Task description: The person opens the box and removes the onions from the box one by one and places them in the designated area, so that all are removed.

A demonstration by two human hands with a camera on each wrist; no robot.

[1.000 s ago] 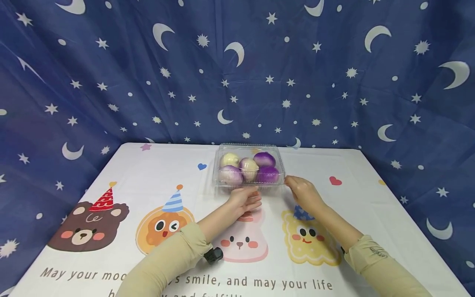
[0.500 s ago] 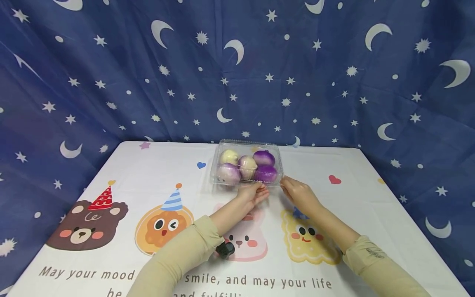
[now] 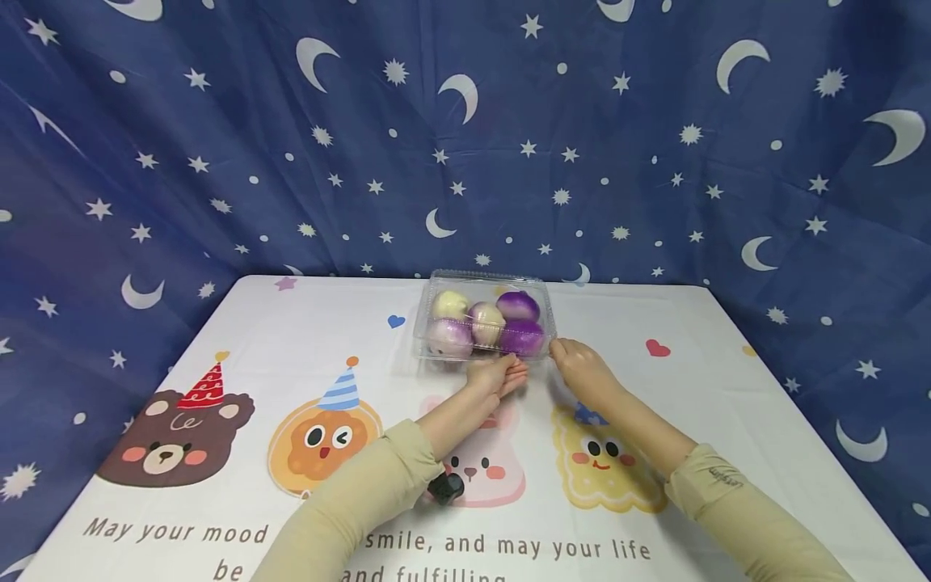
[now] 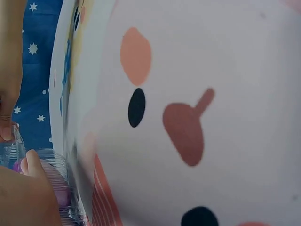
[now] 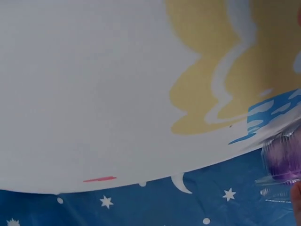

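A clear plastic clamshell box [image 3: 429, 301] stands at the back middle of the table, holding several onion-like vegetables [image 3: 488, 323], some purple, some whitish. My right hand [image 3: 584, 370] pinches the plastic rim at its front right corner. At the front rim, my left hand [image 3: 491, 375] touches the box with its fingers stretched out to the right. In the left wrist view, a clear lid edge [image 4: 18, 141] shows at the right hand's fingertips, above the ribbed wall of the box. The right wrist view catches only the box's corner [image 5: 277, 157] and a sliver of finger.
A white tablecloth [image 3: 465, 558] with cartoon figures and printed words covers the table. Behind it hangs a blue curtain [image 3: 502, 202] with moons and stars. A black wrist device [image 3: 445, 488] sits under my left forearm, over the printed pink rabbit.
My left hand has slid right along the front rim, closer to the right hand. The right hand stays at the corner, and the box is nearly where it was.
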